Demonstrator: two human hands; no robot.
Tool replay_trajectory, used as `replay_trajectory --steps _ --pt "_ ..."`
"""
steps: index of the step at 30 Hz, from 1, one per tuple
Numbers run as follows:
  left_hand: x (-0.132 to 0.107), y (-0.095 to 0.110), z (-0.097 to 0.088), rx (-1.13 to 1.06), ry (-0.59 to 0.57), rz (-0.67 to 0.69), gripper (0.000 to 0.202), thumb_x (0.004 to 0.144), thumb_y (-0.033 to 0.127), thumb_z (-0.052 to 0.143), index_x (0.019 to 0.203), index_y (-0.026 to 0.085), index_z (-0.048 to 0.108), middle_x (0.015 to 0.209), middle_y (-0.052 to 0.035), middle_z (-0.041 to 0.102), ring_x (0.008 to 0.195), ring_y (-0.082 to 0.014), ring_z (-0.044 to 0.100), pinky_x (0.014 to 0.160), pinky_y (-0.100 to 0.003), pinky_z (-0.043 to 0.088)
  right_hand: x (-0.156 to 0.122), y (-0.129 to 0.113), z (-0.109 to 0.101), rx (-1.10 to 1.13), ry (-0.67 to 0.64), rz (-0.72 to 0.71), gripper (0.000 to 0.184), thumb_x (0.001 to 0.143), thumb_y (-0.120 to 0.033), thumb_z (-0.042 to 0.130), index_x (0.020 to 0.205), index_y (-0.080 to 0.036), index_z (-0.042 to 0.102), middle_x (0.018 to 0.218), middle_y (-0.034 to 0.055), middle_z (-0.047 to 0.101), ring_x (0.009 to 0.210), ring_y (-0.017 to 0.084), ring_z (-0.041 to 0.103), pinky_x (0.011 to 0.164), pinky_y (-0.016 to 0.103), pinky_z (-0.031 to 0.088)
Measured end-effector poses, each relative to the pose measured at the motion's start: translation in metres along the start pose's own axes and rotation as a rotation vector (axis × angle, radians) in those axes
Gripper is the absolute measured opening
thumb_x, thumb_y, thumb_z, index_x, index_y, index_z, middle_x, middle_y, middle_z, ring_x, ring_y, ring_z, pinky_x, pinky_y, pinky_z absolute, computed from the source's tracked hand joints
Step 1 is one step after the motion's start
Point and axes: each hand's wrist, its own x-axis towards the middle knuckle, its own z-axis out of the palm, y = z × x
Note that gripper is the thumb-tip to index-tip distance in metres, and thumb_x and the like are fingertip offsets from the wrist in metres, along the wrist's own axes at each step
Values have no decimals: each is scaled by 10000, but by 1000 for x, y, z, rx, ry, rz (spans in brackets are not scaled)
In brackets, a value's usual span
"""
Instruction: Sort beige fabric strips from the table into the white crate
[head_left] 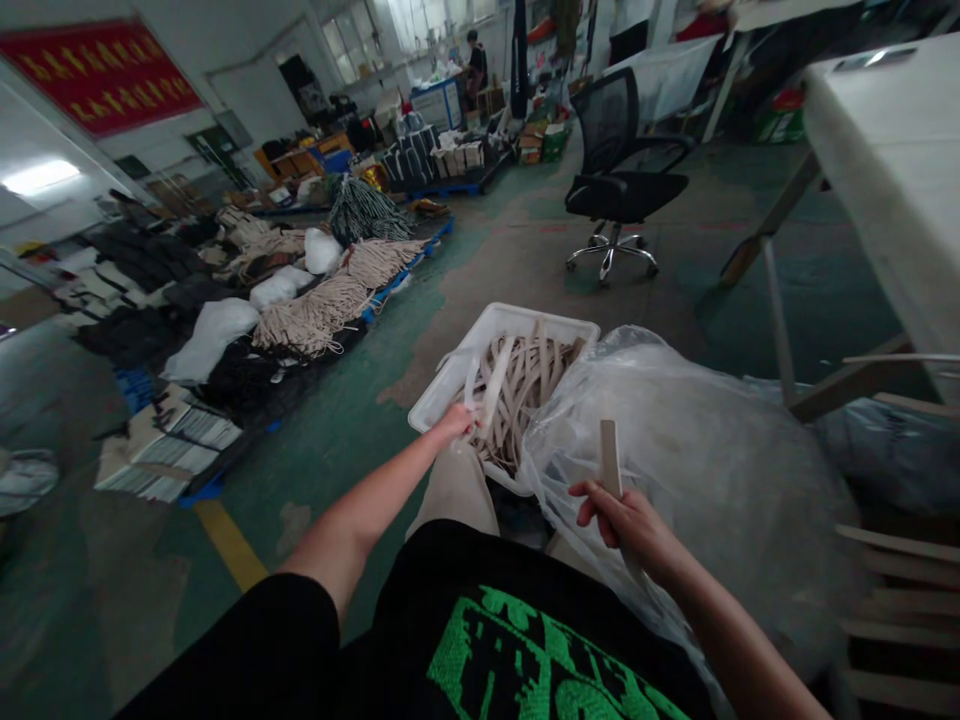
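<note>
My left hand (454,424) is closed at the near left rim of a white plastic tub (433,397), with a pale strip (472,378) running up from its fingers. Beige flat straps (529,375) lie tangled inside that tub. On the right, my right hand (630,522) grips a short beige strap (610,455), whose squared end stands up above the fingers. Behind and beside this hand bulges a large clear plastic bag (697,450); its contents are blurred by the film.
A black swivel chair (626,185) stands beyond the tub. At right is a white-topped table (900,130) with angled legs. Blue pallets (405,270) at left carry bundled cords (319,310) and bags. A person (476,68) is at the far back.
</note>
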Motion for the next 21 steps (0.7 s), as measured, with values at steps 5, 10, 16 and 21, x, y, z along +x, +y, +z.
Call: replay_trajectory --steps 5,10,16,21 --pt "-23 -68 1 -142 163 -143 392 840 448 707 632 171 524 559 6 520 437 -67 335 454 -226 155 2 2 5 -69 -51 16 575 805 -664 503 946 -137 685 650 23 654 408 90 403 450 260 329" --pt "-37 -77 4 -192 156 -161 416 813 511 704 674 147 559 586 10 544 437 -58 353 448 -215 157 6 8 11 -84 -72 -8 564 822 -642 499 967 -136 701 666 18 661 405 83 394 443 249 313" --pt "-87 -41 36 -234 -349 110 594 790 705 621 785 113 666 617 -8 600 420 -51 410 431 -203 241 8 -2 22 -97 -20 -38 558 868 -626 471 972 -154 749 473 -35 510 401 110 351 459 261 309" --pt "-134 -18 59 -116 -698 137 604 819 720 578 786 125 679 633 -19 636 406 -49 437 417 -197 295 12 -21 35 -150 -81 -53 550 808 -703 521 749 -195 724 415 -30 456 388 127 388 438 270 311"
